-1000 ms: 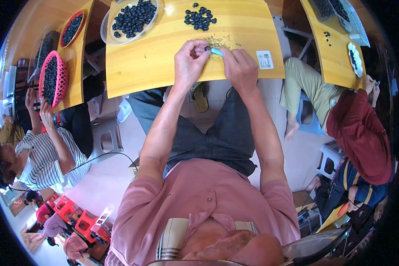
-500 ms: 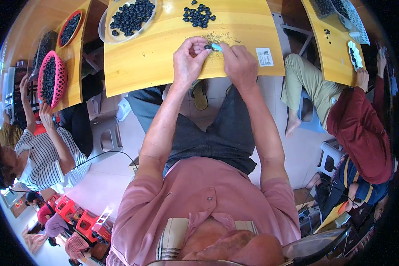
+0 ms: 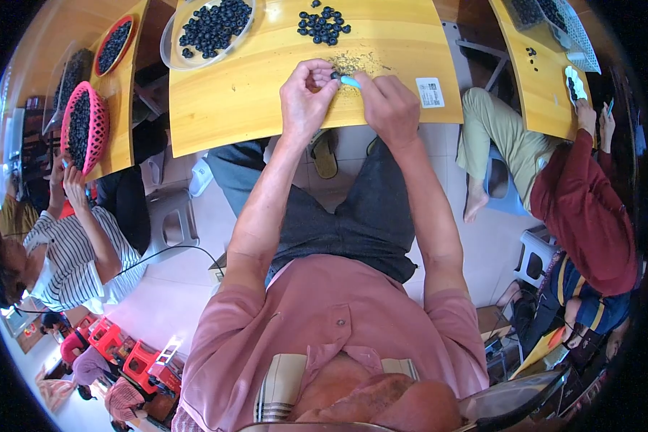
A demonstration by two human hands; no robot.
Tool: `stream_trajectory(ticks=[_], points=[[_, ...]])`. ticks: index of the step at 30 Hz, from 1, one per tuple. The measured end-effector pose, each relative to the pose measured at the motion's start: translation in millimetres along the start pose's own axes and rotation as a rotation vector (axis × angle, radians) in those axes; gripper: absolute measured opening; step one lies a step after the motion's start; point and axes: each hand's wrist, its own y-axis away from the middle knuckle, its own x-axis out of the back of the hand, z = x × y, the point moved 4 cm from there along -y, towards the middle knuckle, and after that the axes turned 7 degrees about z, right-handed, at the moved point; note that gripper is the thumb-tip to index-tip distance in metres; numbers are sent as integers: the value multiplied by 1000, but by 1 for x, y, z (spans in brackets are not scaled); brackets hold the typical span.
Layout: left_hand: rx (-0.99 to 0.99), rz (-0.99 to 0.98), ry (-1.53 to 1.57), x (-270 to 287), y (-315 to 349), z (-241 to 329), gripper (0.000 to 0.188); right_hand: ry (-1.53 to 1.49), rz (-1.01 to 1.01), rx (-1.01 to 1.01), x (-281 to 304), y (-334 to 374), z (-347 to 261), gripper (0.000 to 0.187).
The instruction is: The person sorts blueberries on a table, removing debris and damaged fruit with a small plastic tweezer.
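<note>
Both hands meet at the yellow wooden table's (image 3: 252, 93) near edge: left hand (image 3: 306, 97) pinching a small dark round berry (image 3: 334, 75), right hand (image 3: 389, 108) gripping a light-blue tool (image 3: 350, 82) pointing left at it.

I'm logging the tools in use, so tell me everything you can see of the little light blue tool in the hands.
The light blue tool is small and slim, plastic by the look, mostly hidden. Its visible end pokes from the right hand, pointing left at a small dark berry pinched in the left hand. It is held just above the yellow table, over a scatter of fine bits. Its tip is too small to make out.

Yellow wooden table (image 3: 252, 101), clear bowl of dark berries (image 3: 210, 29), loose berry pile (image 3: 322, 23), white label (image 3: 430, 92)
</note>
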Motion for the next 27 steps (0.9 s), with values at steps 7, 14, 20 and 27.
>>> stream_trajectory(ticks=[7, 14, 20, 27], points=[[12, -1, 6, 0, -1, -3, 29, 7, -15, 12, -2, 0, -1, 28], [-1, -4, 26, 0, -1, -5, 30, -8, -15, 11, -3, 1, 1, 29], [10, -8, 31, 1, -1, -8, 28, 3, -16, 1, -4, 2, 1, 29], [69, -48, 199, 4, 1, -10, 26, 38, -50, -94, -6, 1, 5, 26]])
